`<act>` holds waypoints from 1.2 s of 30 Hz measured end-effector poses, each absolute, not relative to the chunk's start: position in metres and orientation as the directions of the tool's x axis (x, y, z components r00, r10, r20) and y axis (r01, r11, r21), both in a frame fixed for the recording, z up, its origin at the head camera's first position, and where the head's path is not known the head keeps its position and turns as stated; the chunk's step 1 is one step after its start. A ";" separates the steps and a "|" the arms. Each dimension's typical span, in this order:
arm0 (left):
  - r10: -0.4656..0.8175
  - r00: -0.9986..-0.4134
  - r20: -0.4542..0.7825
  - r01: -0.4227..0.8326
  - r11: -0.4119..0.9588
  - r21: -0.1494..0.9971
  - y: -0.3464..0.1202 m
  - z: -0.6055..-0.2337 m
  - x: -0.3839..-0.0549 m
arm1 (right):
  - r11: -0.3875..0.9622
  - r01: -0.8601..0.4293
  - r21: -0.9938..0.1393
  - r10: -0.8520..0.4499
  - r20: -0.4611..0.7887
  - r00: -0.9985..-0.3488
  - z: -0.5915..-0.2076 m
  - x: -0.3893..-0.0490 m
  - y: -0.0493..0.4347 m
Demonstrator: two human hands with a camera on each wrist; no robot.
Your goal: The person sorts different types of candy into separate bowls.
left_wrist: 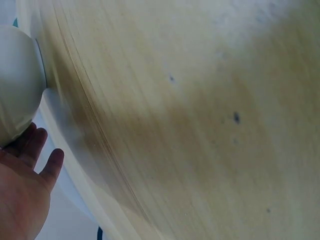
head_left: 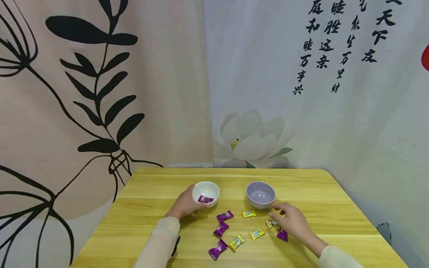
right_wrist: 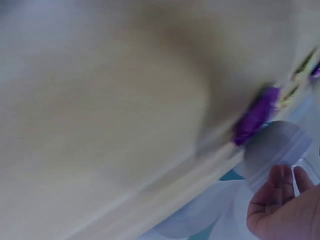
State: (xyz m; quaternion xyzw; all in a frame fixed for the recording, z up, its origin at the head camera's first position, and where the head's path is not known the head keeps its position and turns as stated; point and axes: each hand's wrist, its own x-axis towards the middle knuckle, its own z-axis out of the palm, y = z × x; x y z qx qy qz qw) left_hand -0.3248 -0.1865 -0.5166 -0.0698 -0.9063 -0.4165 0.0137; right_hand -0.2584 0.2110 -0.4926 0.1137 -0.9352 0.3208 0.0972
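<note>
My left hand [head_left: 186,204] grips the left side of a white bowl [head_left: 214,201], its thumb along the near side. One purple-wrapped candy [head_left: 205,199] lies inside that bowl. In the left wrist view the fingers touch the bowl's outer wall [left_wrist: 20,80]. My right hand [head_left: 293,219] reaches in beside a lavender bowl [head_left: 260,195], its fingertips close to the near right wall; whether they touch is unclear. Thumb and forefinger stand apart with nothing visible between them. Just under this hand lie a yellow-wrapped candy [head_left: 271,223] and a purple candy [head_left: 282,235].
Between the hands, purple candies [head_left: 221,229] form a loose column on the wooden table [head_left: 134,230]. Yellow candies [head_left: 257,233] lie scattered to their right. Behind the table's far edge hangs a printed cloth [head_left: 174,93].
</note>
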 end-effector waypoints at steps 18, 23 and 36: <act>0.098 -0.992 0.075 0.120 0.647 0.753 -0.190 -0.514 -0.323 | 0.689 -0.513 -0.511 -0.453 0.249 -0.856 -0.523 -0.262 0.266; 0.098 -0.993 0.070 0.117 0.646 0.754 -0.189 -0.516 -0.323 | 0.640 -0.608 -0.471 -0.549 0.274 -0.790 -0.530 -0.262 0.269; 0.089 -0.995 0.050 0.096 0.643 0.760 -0.187 -0.517 -0.324 | 0.705 -0.615 -0.353 -0.541 0.294 -0.788 -0.531 -0.249 0.285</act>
